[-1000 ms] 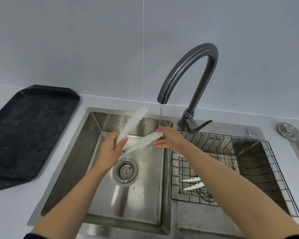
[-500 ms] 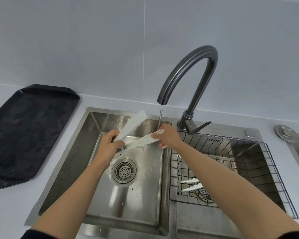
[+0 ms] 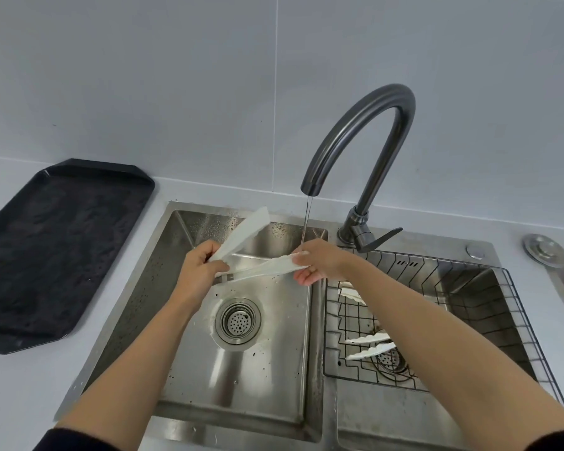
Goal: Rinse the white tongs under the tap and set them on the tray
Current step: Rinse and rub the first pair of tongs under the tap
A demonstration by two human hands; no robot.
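Right hand (image 3: 319, 263) dipped, pinching tongs (image 3: 267, 271) opposite left hand (image 3: 199, 271).

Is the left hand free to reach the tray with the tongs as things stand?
Likely yes: the tray lies on the counter beside the sink, on the left hand's side, with nothing between. The right hand also holds the tongs and would need to let go first.

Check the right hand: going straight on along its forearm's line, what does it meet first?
Probably the raised arm of the white tongs, whose lower arm the right hand pinches; behind it, the sink's rear wall. Depth is unclear from one view.
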